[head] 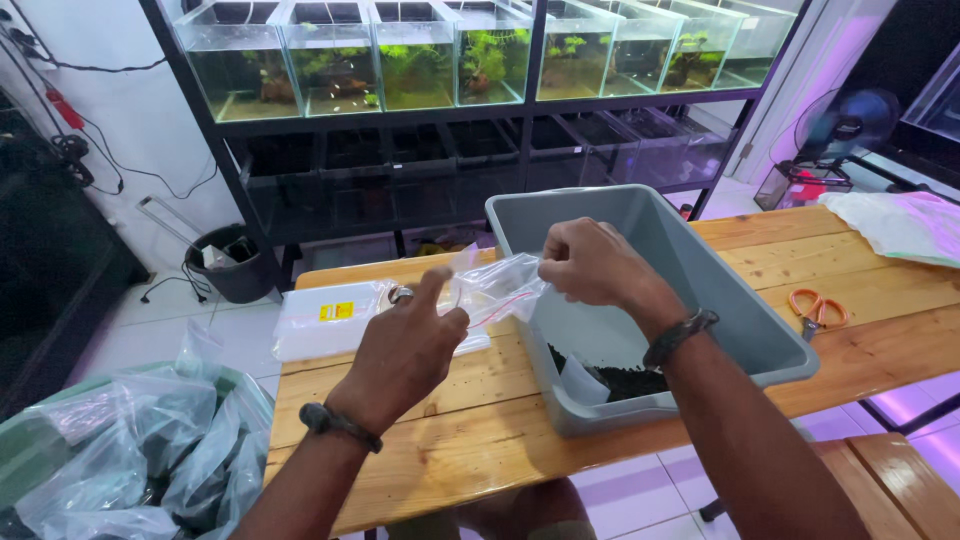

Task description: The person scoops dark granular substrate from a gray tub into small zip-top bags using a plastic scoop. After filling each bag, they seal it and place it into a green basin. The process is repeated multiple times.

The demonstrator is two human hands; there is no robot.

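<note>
Head view: a small clear zip bag (495, 288) is pinched by left hand (405, 345) and right hand (590, 265); dark gravel (620, 380) could be spilled over the grey tub (740, 310) rim if its mouth slips.

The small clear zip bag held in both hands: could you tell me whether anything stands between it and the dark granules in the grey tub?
Nothing visible does. The small clear plastic zip bag is pinched by the left hand and right hand at the near-left rim of the grey plastic tub; the dark granules lie uncovered below.
</note>
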